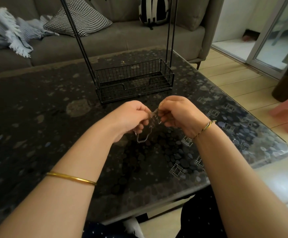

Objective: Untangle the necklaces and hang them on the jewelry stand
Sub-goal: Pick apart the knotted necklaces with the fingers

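Your left hand (131, 117) and right hand (179, 115) each pinch the tangled necklaces (154, 117), fingers curled on the chain, over the table (45, 117). Bare tabletop spreads beneath and to both sides of your grip. The jewelry stand (134, 78) sits just beyond it, and the table's edge is well right. The bunch runs hand to hand, one loop drooping under your left fingers.

No legible text or labels anywhere.
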The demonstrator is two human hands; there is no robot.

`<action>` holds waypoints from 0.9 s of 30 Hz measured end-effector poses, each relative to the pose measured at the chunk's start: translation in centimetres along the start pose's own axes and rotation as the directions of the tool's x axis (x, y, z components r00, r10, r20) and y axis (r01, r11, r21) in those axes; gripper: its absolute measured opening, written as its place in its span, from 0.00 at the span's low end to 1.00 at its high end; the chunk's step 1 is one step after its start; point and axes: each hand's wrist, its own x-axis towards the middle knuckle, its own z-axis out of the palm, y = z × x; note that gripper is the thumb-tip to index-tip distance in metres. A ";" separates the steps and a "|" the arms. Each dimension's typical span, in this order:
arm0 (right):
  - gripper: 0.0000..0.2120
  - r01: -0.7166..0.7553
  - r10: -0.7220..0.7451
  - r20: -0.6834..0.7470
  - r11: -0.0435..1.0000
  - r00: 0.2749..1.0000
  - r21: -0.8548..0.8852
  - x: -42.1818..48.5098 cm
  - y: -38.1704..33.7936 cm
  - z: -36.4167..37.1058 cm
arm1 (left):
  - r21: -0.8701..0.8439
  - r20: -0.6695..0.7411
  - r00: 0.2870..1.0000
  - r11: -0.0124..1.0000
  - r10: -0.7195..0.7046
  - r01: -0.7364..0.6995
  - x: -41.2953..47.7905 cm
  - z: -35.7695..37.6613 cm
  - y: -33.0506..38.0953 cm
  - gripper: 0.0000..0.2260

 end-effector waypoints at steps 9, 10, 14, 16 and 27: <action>0.12 -0.020 0.019 0.062 1.000 0.998 0.008 -0.1 0.0 0.2 | -0.095 0.007 1.000 0.995 -0.020 0.020 -0.3 -0.1 -0.2 0.04; 0.12 -0.019 0.019 0.065 1.000 0.998 0.005 -0.1 0.0 0.2 | -0.073 0.001 1.000 0.997 -0.001 0.001 -0.2 -0.2 -0.2 0.03; 0.12 -0.034 0.034 0.071 0.999 0.997 -0.004 -0.1 0.1 0.0 | -0.028 -0.054 0.998 0.999 0.034 -0.035 -0.1 -0.2 -0.5 0.04; 0.12 -0.046 0.047 0.087 0.999 0.995 -0.019 -0.1 0.1 0.0 | -0.016 -0.104 0.994 0.999 0.044 -0.046 -0.1 -0.3 -0.5 0.05; 0.11 -0.007 0.008 0.039 1.000 0.999 -0.012 -0.1 0.1 0.1 | -0.015 -0.065 0.995 0.997 0.080 -0.081 -0.1 -0.2 -0.1 0.05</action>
